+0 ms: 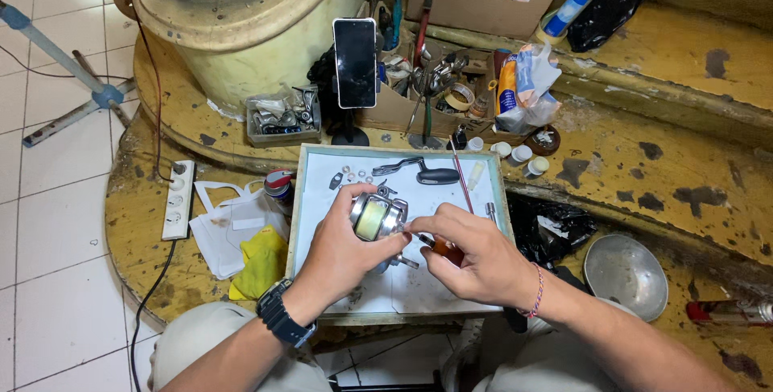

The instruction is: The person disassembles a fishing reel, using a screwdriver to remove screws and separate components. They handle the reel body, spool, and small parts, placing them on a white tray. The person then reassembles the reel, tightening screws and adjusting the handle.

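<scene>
My left hand [342, 251] grips a silver fishing reel [377, 219] with yellow line on its spool, held over a white-lined tray [299, 199]. My right hand [475, 259] holds a screwdriver with a brown-orange handle [447, 249], its tip against the reel's side. A black reel handle [427, 172] and small washers [352, 175] lie at the tray's far end. A thin red-tipped tool [463, 179] and a small metal part [490, 212] rest on the tray's right side.
A phone on a stand [355, 62] faces me behind the tray. An open box of tools [439, 86], small white caps [522, 153], a metal bowl [626, 274], a power strip [178, 199], a yellow cloth [259, 262] and a spray can [279, 185] surround the tray.
</scene>
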